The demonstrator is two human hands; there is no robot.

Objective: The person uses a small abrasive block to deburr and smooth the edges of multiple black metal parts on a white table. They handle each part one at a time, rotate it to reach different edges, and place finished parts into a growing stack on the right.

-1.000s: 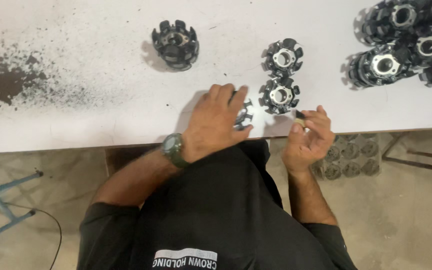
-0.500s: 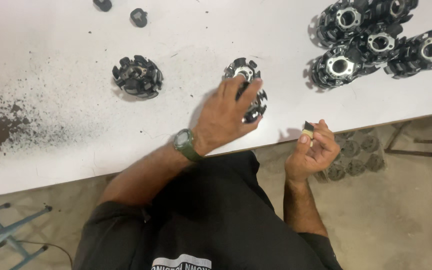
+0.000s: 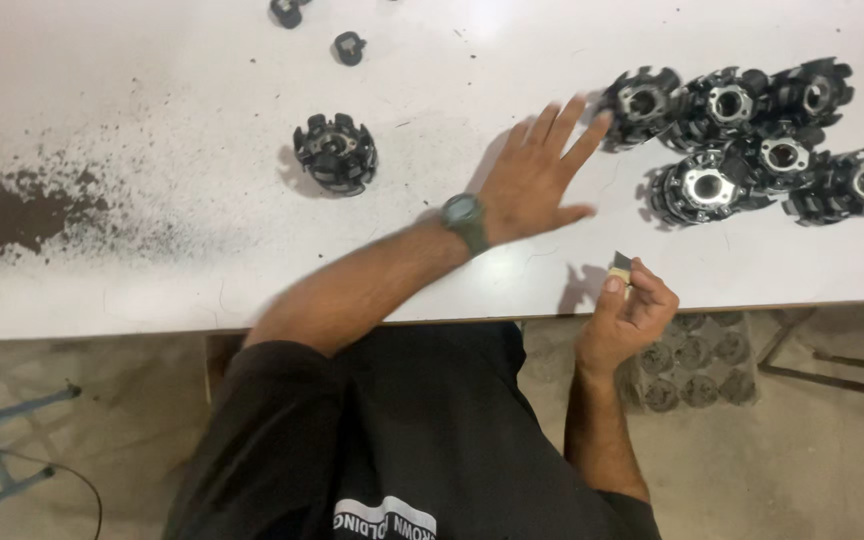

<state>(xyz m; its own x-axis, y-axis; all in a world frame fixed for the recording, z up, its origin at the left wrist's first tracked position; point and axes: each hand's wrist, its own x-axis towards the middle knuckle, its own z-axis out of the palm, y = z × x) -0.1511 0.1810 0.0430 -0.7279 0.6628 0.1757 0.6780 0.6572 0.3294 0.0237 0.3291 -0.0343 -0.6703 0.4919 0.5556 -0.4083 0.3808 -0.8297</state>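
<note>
Here, at the far left of the frame, a dark smear of black dust (image 3: 12,215) lies on the white table (image 3: 152,120). At the top, a bit left of the middle, two small black bits (image 3: 317,30) sit near the edge of the picture. Below them one round black toothed part (image 3: 335,153) stands alone. In the middle, the left hand (image 3: 535,180) lies flat over the table with its fingers spread wide, holding nothing, and a dark watch (image 3: 465,218) is on its wrist. The fingertips reach close to the nearest part in a pile of round black parts with shiny metal middles (image 3: 752,150) in the upper right. Lower down, right of the middle, the right hand (image 3: 627,315) sits at the table's front edge and pinches a small dark piece (image 3: 622,265) between thumb and fingers.
</note>
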